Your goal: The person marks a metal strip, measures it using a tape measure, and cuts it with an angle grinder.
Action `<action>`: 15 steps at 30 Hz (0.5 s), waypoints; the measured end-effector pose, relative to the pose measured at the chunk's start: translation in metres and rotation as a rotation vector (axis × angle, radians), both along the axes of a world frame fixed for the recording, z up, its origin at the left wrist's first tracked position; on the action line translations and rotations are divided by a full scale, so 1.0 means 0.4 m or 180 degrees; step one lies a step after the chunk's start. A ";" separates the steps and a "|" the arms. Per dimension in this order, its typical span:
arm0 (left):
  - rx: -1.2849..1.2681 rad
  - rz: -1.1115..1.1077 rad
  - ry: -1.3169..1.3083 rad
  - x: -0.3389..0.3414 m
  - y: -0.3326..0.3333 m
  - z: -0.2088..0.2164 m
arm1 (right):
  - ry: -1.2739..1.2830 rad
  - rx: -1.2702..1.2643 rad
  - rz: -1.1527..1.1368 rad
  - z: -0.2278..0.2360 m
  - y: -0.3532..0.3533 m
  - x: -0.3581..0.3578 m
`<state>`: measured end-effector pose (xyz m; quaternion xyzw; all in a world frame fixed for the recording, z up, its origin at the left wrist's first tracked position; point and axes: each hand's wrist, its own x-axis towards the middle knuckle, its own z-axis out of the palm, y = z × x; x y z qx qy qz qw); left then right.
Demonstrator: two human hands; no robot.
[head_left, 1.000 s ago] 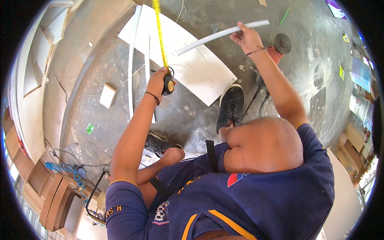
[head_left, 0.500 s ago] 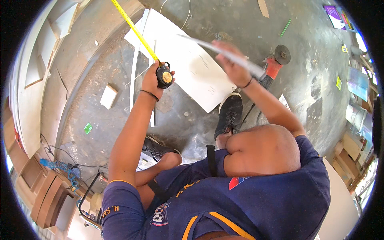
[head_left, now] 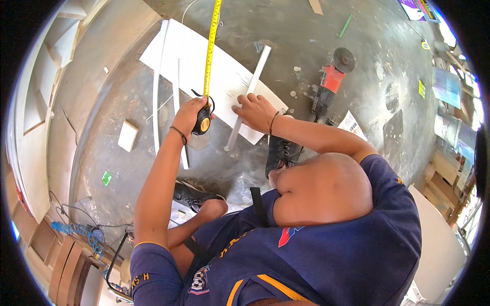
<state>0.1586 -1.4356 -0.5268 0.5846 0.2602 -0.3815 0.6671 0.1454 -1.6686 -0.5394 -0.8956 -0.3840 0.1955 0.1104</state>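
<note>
My left hand [head_left: 191, 116] is closed round a black tape measure [head_left: 202, 124]. Its yellow blade [head_left: 211, 46] runs out away from me, over the white board and past the top of the picture. In my right hand [head_left: 256, 112] is a short white strip [head_left: 260, 66], gripped near its middle and slanting across the board's right part. The white board [head_left: 191, 46] lies on the floor under both, with short pencil-like marks on it. Two longer white strips, an outer strip [head_left: 157, 97] and an inner strip [head_left: 176, 97], lie left of my left hand.
A red and black angle grinder [head_left: 331, 84] lies on the concrete floor to the right, beyond my shoe [head_left: 282, 153]. A small pale block [head_left: 127, 136] sits at the left. Blue tubing [head_left: 81, 230] and cables lie at lower left, near wooden shelving [head_left: 38, 76].
The tape blade has swung from pointing far left to nearly straight ahead. My right hand has come down and left with the white strip, which has turned from crosswise to steep.
</note>
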 end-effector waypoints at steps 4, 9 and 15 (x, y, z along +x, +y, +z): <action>-0.0050 -0.0240 0.0063 -0.008 -0.012 -0.014 | 0.0302 0.0706 -0.0439 -0.008 -0.030 0.030; 0.0803 -0.0902 -0.0365 -0.021 -0.033 -0.005 | 0.2276 0.2758 -0.2592 -0.047 -0.092 0.099; 0.1548 -0.1768 -0.0732 -0.090 -0.032 -0.014 | 0.2965 0.4004 -0.4339 -0.062 -0.164 0.145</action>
